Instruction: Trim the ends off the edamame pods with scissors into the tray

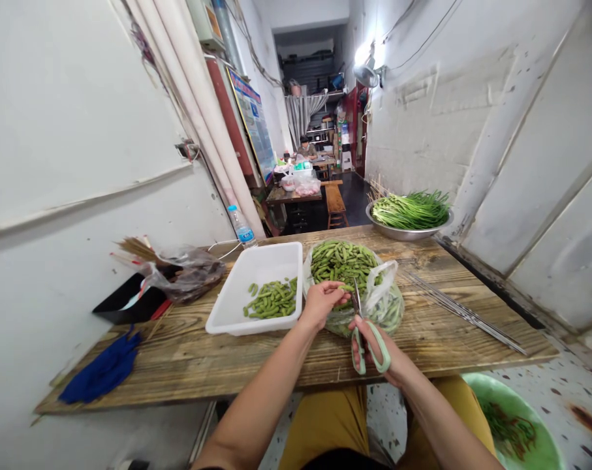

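Note:
My left hand [324, 303] pinches a green soybean pod [345, 288] between thumb and fingers, above the bag. Through the mint-green handles of a pair of scissors [371, 346] go the fingers of my right hand [374, 349]. The scissors' blades point up and away, close beside the pod. Beneath both hands sits a clear plastic bag [386, 303] heaped with soybean pods [344, 260]. To its left stands a white plastic tub [234, 277] with a smaller pile of pods [272, 299] in it.
A steel bowl [410, 232] of long green stalks stands at the back right; metal skewers [465, 313] lie at right. Leftward are a water bottle [243, 228], a plastic bag [190, 271] and a blue cloth [102, 369]. A green basin [515, 424] is on the floor. Another person [305, 149] sits far back.

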The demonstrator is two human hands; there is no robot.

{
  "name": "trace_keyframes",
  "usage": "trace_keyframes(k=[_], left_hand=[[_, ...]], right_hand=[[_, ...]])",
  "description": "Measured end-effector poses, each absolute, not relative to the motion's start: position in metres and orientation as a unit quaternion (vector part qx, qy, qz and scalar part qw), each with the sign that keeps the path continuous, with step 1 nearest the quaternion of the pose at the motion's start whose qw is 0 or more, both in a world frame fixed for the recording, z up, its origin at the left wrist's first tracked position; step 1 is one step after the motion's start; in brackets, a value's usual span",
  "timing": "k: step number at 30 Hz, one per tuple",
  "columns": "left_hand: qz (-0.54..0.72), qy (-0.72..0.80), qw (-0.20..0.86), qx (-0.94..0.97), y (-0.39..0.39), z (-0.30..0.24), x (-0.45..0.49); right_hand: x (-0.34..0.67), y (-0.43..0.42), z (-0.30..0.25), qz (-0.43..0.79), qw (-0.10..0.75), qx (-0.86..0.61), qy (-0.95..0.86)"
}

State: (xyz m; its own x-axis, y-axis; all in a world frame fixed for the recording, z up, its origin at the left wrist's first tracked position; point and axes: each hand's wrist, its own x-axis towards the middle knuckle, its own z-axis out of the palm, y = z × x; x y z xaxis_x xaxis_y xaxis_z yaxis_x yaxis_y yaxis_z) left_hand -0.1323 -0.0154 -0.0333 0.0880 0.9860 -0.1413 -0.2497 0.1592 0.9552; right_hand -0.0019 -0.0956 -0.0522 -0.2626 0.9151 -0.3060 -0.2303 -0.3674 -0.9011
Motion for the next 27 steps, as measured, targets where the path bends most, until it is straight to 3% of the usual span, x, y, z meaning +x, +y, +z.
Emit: trace_keyframes(k=[13,19,23,27], left_hand=[[0.524,0.455,0.611,0.380,-0.025,-0.032,-0.132],[0.571,0.482,0.534,0.396,-0.012,-0.035,-0.139],[0.535,0.506,0.462,0.495,-0.006,-0.041,-0.146],[0.449,0.513,0.467,0.564,-0.011,-0.040,-0.150]], right_hand=[[-0.008,-0.091,-0.057,0.654,0.426,-0.485,-0.394],[-0.005,-0.094,-0.056,0.668,0.409,-0.481,-0.395],[-0.002,-0.097,-0.055,0.695,0.402,-0.435,-0.407],[0.000,-0.096,-0.057,0.640,0.400,-0.464,-0.464]])
